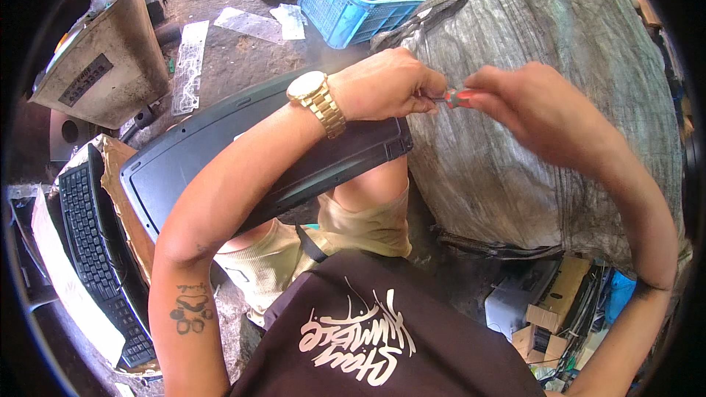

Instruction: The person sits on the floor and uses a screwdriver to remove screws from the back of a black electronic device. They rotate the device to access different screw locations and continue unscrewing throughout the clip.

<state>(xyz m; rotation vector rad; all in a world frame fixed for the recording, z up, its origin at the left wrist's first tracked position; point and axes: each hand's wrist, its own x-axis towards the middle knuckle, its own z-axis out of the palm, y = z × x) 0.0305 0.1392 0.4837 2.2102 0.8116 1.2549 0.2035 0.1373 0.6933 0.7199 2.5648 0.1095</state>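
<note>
A black keyboard (195,158), underside up with screw holes along its edge, lies slanted across my lap. Above its right end, my left hand (382,87) has its fingertips pinched on the shaft end of a screwdriver (462,98). The red-and-grey handle is in my right hand (537,106), fingers closed round it and slightly blurred. The screwdriver is held roughly level, apart from the keyboard; its tip is hidden by my left fingers. A gold watch (316,99) sits on my left wrist.
A large grey woven sack (537,22) bulges at the right. Ahead stands a blue crate (353,15) with colourful caps. At left are a dirty bin (110,66) and another keyboard (95,250) beside cardboard. Translucent sheets (190,66) lie on the floor; boxes (540,334) sit lower right.
</note>
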